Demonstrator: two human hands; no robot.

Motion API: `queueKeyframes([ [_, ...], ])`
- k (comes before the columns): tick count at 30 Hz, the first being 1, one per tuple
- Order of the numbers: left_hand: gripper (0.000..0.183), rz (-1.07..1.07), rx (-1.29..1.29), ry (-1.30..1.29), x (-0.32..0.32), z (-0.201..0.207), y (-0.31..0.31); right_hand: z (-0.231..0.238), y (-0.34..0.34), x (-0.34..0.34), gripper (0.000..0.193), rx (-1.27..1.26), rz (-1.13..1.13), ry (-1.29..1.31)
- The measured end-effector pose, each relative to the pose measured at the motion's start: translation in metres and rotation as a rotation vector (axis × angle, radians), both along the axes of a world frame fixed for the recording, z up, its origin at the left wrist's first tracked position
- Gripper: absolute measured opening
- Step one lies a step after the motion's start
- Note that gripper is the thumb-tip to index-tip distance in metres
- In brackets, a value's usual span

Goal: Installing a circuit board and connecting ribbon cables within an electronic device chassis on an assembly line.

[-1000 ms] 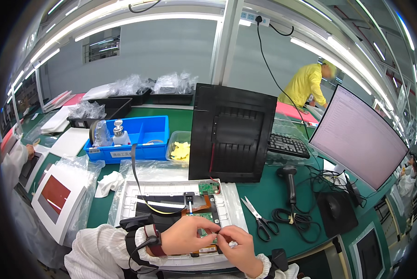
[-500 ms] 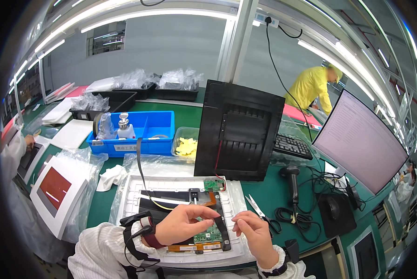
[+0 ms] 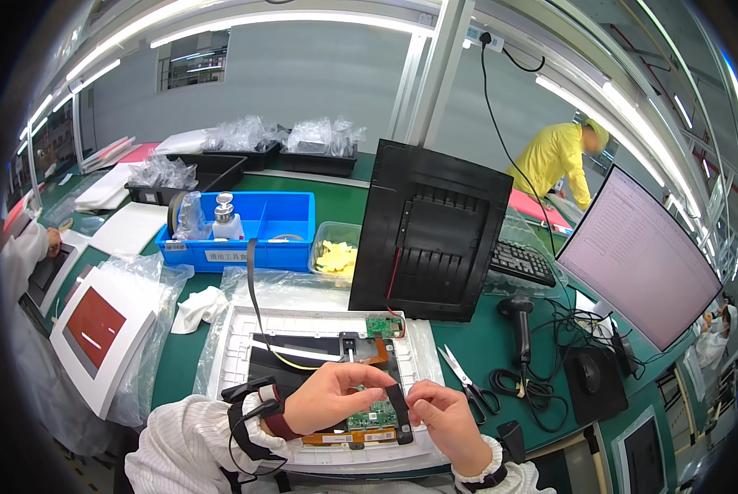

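At the white frame [image 3: 411, 358], the left hand [image 3: 329, 401] keeps fingers parted; whether the curled right hand [image 3: 449, 420] grips something, I cannot tell.

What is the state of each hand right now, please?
Left hand: open, thumb and forefinger apart.
Right hand: fingers curled; any grip cannot be told.

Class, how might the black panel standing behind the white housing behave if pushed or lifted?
The black panel would probably tip if pushed, since it stands on edge. It looks stiff, upright without sagging. Lifting it could tug the red wire running down its face.
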State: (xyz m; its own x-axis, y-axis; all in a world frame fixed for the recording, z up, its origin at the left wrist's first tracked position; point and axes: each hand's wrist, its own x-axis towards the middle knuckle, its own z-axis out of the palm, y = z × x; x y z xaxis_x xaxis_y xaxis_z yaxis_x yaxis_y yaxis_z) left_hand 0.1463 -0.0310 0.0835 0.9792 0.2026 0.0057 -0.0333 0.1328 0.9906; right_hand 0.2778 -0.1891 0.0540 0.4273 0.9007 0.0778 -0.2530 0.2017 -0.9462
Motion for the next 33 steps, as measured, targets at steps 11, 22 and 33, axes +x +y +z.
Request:
queueKeyframes([
  [11,0.027,-0.016,-0.044,-0.019,0.004,-0.008,-0.002,0.0,0.0,-0.003,0.008,-0.001,-0.076,0.04],
  [22,0.025,0.016,-0.022,-0.018,0.005,-0.013,-0.001,-0.004,0.0,0.001,0.007,-0.031,-0.138,0.027],
  [33,0.026,0.024,-0.058,-0.012,0.004,-0.013,-0.002,-0.007,-0.002,0.003,0.008,-0.039,-0.145,0.033],
])
